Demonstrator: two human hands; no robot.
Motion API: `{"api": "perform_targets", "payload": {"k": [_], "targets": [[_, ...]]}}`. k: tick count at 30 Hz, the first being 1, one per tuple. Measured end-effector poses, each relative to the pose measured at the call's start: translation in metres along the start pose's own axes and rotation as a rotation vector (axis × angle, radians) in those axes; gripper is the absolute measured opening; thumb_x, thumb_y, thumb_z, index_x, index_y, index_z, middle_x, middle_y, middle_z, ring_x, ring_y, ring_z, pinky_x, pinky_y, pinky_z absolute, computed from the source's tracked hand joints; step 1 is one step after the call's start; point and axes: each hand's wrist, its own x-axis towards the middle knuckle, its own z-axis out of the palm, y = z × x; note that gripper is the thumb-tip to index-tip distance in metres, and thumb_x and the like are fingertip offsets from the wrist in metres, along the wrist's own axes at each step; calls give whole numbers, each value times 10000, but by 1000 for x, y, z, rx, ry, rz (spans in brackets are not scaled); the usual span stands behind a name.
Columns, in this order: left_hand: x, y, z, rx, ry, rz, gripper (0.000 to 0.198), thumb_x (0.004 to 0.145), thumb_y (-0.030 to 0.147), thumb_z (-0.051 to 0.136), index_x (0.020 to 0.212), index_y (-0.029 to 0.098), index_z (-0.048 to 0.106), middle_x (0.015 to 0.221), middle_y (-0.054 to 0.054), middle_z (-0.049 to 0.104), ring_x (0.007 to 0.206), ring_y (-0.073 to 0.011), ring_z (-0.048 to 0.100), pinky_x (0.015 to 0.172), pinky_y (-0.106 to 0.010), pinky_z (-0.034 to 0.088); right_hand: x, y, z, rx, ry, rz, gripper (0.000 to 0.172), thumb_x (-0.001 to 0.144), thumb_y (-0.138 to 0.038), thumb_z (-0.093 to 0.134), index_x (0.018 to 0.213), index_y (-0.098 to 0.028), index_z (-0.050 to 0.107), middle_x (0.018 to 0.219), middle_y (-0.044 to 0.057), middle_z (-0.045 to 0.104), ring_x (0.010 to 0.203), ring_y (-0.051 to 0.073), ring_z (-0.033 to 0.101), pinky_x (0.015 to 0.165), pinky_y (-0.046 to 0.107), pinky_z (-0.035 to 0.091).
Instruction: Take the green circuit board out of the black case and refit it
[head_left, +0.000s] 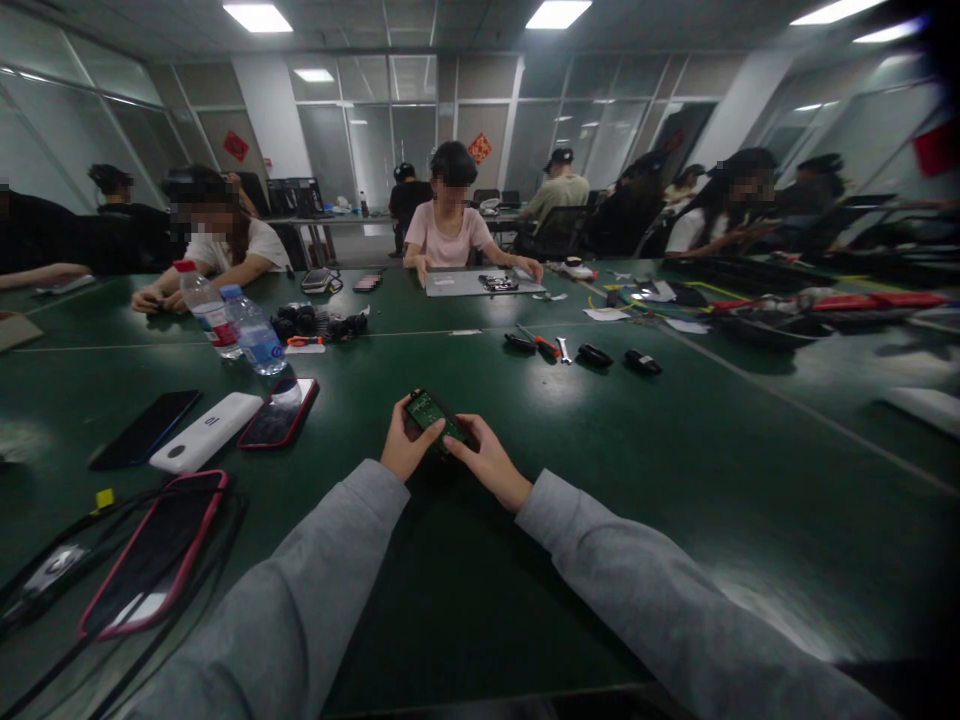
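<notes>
A small black housing with a green face like a circuit board [426,408] is held between both my hands, tilted a little above the table. My left hand [409,440] wraps round its left side, with the thumb lying on the green face. On the other side, my right hand [489,455] grips the lower right part, its thumb pressing near the lower edge. The underside and most of my fingers are hidden. Fine details on the green face are too small to read.
Phones [281,412], a white power bank [208,432] and black cables [217,560] lie left on the green table [600,450]. Two bottles [253,330] stand beyond. Ahead are a wrench [563,350], a screwdriver [545,347] and black parts [595,356]. Several people sit around.
</notes>
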Motion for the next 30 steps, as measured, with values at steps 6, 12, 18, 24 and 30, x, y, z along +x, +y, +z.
{"api": "perform_targets", "payload": {"k": [6, 12, 18, 24, 30], "targets": [[-2, 1, 0, -12, -49, -51, 688, 606, 286, 739, 1177, 195, 367, 1179, -136, 524, 973, -225, 597, 891, -424, 453, -1, -4, 0, 108, -10, 128, 471, 718, -408, 639, 1082, -191, 432, 1116, 77, 503, 983, 189, 543, 766, 348, 529], [-2, 0, -1, -5, -61, -59, 720, 606, 286, 742, 1201, 203, 346, 1190, -141, 516, 974, -229, 599, 876, -419, 466, -2, -9, 1, 241, -31, 187, 482, 706, -414, 648, 1078, -198, 433, 1097, 62, 502, 928, 180, 573, 738, 360, 558], [-1, -5, -2, -4, -69, -25, 700, 613, 291, 736, 1197, 204, 360, 1187, -138, 514, 997, -236, 587, 875, -417, 466, -3, -16, 2, 257, -8, 219, 470, 697, -386, 664, 1058, -186, 439, 1078, 66, 502, 864, 163, 597, 731, 351, 557], [0, -6, -2, -28, -74, -20, 690, 621, 279, 731, 1197, 197, 358, 1197, -141, 502, 1005, -227, 581, 896, -416, 452, -2, -18, 2, 286, -24, 238, 478, 702, -388, 659, 1074, -182, 439, 1077, 75, 506, 823, 158, 611, 757, 383, 546], [1, -10, -4, -28, -98, -25, 716, 625, 285, 727, 1221, 206, 340, 1198, -139, 494, 1011, -231, 578, 894, -419, 453, -2, -15, 1, 303, -32, 241, 463, 717, -395, 648, 1078, -192, 442, 1086, 72, 511, 811, 152, 613, 769, 383, 546]]}}
